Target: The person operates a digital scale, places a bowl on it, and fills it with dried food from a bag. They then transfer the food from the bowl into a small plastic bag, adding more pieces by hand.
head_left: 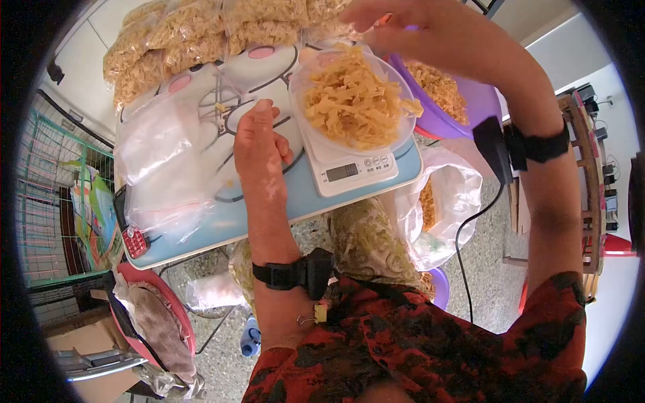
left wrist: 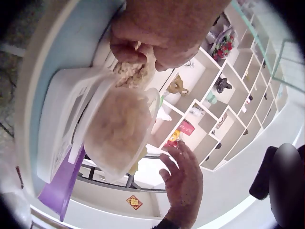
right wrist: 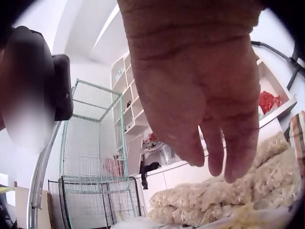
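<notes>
A clear plastic bowl point(head_left: 404, 138) heaped with pale yellow dried strips point(head_left: 353, 101) sits on a white digital scale point(head_left: 356, 180), near the table's front edge. My left hand point(head_left: 262, 144) hovers just left of the bowl, fingers loosely curled and nothing in them. Beyond the bowl's far side, my right hand point(head_left: 396, 30) is raised over the table with its fingers extended. In the right wrist view that empty right hand point(right wrist: 200, 100) points its fingers down above bulging bags. The left wrist view catches the bowl point(left wrist: 119, 131) between both hands.
Filled clear bags point(head_left: 201, 33) are piled along the table's back. Flat plastic bags point(head_left: 158, 148) lie at left, near a red keypad device point(head_left: 136, 242). A purple basin point(head_left: 477, 111) holding dried shreds stands at right, above an open white sack point(head_left: 447, 201).
</notes>
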### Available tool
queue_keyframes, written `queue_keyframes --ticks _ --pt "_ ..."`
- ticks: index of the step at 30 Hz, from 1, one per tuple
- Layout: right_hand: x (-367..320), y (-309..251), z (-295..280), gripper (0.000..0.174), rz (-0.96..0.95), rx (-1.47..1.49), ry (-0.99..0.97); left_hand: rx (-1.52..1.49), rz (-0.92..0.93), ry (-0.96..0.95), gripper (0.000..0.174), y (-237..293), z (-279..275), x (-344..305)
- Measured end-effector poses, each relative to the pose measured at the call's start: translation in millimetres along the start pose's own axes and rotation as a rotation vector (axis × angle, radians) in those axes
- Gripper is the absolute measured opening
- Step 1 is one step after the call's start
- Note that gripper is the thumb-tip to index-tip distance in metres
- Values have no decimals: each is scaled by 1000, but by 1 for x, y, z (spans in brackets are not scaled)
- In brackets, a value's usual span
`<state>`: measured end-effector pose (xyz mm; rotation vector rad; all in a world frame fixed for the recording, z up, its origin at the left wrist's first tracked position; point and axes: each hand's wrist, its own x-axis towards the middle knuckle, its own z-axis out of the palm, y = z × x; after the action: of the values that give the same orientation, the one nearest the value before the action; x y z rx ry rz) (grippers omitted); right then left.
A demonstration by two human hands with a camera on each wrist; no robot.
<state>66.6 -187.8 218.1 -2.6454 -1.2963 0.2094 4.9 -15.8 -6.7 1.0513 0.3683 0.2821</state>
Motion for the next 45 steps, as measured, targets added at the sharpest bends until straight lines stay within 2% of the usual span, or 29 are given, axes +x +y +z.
queue_keyframes --ticks 2,4,6,8,10,14,16,19,22,23,25,30,34,37,39,40,42,44,45 --pt "-17 -3 4 32 63 37 189 7 -8 10 44 3 0 -1" --pt "-45 18 17 30 257 247 390 2 9 -5 45 3 -3 1" --pt "-85 30 36 21 339 222 512 -6 7 -13 45 2 -5 2" --pt "-123 41 60 20 666 380 421 -23 3 -17 45 3 -4 2" --pt "-169 67 102 19 788 509 269 -26 -9 3 44 2 -4 3" --pt "-252 119 222 19 1019 842 -25 -21 0 8 45 -1 -4 3" --pt "-275 134 277 29 1081 874 -138 14 13 33 46 -2 1 1" --pt "-278 149 341 29 897 806 -60 48 33 43 46 -4 2 1" --pt "-263 154 386 32 704 589 68 33 28 18 45 -6 -3 3" --pt "-253 156 388 36 513 458 48 20 24 5 45 -6 -4 4" --pt "-244 153 397 36 461 595 12 18 27 1 44 -6 -5 5" --pt "-252 152 433 36 522 674 -18 20 27 -18 41 -11 -5 9" --pt "-269 167 448 36 613 622 22 17 30 -8 43 -10 -3 9" --pt "-285 183 447 35 652 299 33 17 23 -9 45 -11 -4 10" --pt "-292 188 442 34 598 55 11 20 18 -7 46 -11 -5 11" --pt "-294 184 427 31 574 28 23 18 14 -6 47 -12 -6 11" --pt "-293 171 403 26 690 121 72 18 20 -8 47 -11 -4 10" --pt "-292 160 393 23 963 373 149 26 37 -10 48 -10 -4 8" --pt "-293 157 388 23 975 413 169 22 36 -18 47 -10 -4 8"
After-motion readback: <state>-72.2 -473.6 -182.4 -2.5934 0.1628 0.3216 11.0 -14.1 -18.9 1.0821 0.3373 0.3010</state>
